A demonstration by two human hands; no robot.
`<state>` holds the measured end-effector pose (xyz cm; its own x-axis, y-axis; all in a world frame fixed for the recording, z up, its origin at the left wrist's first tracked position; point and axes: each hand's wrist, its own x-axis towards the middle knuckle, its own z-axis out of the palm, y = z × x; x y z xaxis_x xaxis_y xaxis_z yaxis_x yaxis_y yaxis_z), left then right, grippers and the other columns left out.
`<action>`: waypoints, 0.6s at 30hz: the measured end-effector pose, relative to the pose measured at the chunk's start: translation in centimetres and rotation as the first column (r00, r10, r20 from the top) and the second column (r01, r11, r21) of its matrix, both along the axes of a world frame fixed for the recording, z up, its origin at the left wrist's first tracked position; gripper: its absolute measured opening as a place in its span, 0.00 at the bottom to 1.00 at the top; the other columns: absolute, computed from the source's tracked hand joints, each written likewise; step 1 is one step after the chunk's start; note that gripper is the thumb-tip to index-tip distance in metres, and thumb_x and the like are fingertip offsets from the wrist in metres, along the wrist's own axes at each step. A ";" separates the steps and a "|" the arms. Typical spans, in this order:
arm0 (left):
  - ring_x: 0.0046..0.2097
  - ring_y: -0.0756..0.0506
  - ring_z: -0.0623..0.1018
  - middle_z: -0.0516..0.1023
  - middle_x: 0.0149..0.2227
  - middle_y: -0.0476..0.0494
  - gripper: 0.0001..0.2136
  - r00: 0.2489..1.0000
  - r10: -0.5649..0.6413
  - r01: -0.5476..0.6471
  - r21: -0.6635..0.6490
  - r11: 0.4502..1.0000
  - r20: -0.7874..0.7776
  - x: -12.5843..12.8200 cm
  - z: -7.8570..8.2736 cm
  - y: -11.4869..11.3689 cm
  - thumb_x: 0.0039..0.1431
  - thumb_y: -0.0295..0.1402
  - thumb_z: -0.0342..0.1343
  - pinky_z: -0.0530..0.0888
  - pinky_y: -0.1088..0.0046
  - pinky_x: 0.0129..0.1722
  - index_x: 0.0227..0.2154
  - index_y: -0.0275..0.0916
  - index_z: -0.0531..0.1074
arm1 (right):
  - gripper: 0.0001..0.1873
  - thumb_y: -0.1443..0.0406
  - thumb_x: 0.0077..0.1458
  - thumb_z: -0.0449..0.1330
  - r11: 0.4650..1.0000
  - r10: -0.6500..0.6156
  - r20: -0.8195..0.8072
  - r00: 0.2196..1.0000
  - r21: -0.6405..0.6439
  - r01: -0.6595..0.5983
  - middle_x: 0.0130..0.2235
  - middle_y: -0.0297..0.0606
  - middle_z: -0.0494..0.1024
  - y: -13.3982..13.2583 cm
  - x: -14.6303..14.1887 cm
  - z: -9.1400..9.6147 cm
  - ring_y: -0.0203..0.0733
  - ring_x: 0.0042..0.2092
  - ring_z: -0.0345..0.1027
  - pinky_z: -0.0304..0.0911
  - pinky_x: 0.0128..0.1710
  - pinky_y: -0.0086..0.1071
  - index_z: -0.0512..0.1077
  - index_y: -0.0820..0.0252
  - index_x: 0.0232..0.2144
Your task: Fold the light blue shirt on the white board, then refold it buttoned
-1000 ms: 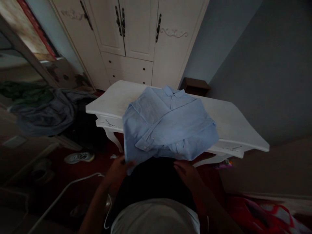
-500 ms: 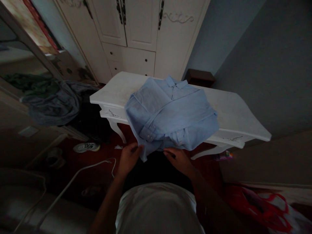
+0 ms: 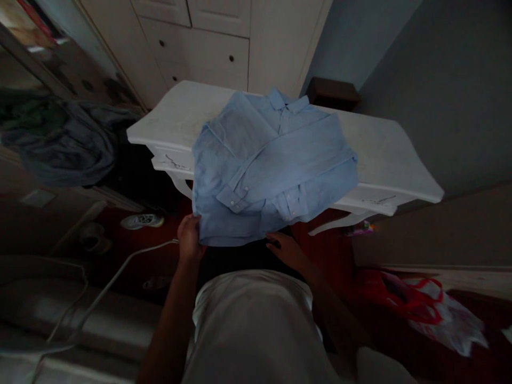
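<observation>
A light blue button-up shirt (image 3: 296,154) lies on a white table (image 3: 400,160), its collar at the far edge and both sleeves folded across the front. Its lower part hangs over the table's near edge toward me. My left hand (image 3: 189,237) is closed on the left corner of the hem. At the middle of the hem, my right hand (image 3: 286,249) has its thumb and fingers pinched on the cloth's edge. Buttons show on the cuff (image 3: 236,200) nearest my left hand.
A white wardrobe (image 3: 200,53) stands behind the table, with a small brown box (image 3: 334,93) beside it. Grey and green clothes (image 3: 68,141) are heaped at left. On the floor are a sneaker (image 3: 142,221) and a red bag (image 3: 412,298); a white cable (image 3: 124,266) runs at left.
My left hand has moved left and outward with the hem corner, so the bunched lower edge is now spread flatter. My right hand stays near mid-hem. The view has tilted downward.
</observation>
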<state>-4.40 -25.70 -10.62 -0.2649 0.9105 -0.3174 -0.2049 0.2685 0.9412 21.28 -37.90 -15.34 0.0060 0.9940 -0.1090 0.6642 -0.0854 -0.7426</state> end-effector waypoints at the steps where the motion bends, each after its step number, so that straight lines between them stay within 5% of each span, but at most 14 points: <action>1: 0.27 0.51 0.69 0.69 0.25 0.52 0.11 0.997 0.012 -0.012 -0.003 1.000 -0.077 -0.1 -0.8 0.0 0.43 0.38 0.59 0.67 0.75 0.27 0.28 0.37 0.68 | 0.17 0.66 0.56 0.59 0.999 -0.028 -0.016 0.999 -0.017 0.028 0.48 0.44 0.79 -0.5 0.4 -0.4 0.47 0.47 0.74 0.69 0.50 0.44 0.74 0.57 0.48; 6: 0.32 0.49 0.73 0.71 0.31 0.50 0.27 0.916 -0.066 0.071 -0.003 0.997 -0.396 -0.1 -4.6 0.1 0.40 0.41 0.66 0.71 0.72 0.32 0.44 0.37 0.67 | 0.16 0.64 0.57 0.57 0.985 -0.174 -0.064 0.983 -0.018 0.173 0.48 0.44 0.78 -2.4 2.1 -1.6 0.45 0.47 0.74 0.69 0.50 0.44 0.73 0.56 0.48; 9: 0.34 0.47 0.74 0.73 0.34 0.47 0.25 0.818 -0.115 0.131 -0.011 0.991 -0.563 -0.5 -6.0 0.9 0.42 0.37 0.64 0.73 0.70 0.35 0.45 0.36 0.68 | 0.18 0.63 0.57 0.57 0.979 -0.197 -0.010 0.980 0.058 0.197 0.51 0.46 0.76 -2.3 3.1 -2.2 0.47 0.52 0.71 0.65 0.54 0.46 0.73 0.58 0.50; 18: 0.43 0.39 0.78 0.79 0.40 0.36 0.12 0.607 -0.194 0.172 -0.112 0.979 -0.771 -2.4 -6.4 2.9 0.55 0.34 0.50 0.73 0.60 0.45 0.40 0.35 0.73 | 0.22 0.69 0.52 0.50 0.952 -0.282 0.079 0.956 0.149 0.269 0.51 0.44 0.74 -0.9 8.1 -5.4 0.48 0.54 0.67 0.59 0.57 0.50 0.70 0.57 0.49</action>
<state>-6.77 -22.76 -17.02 -0.2506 0.9633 -0.0966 0.6522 0.2417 0.7185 29.43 -38.78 -20.76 0.2855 0.9575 0.0414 0.6990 -0.1785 -0.6924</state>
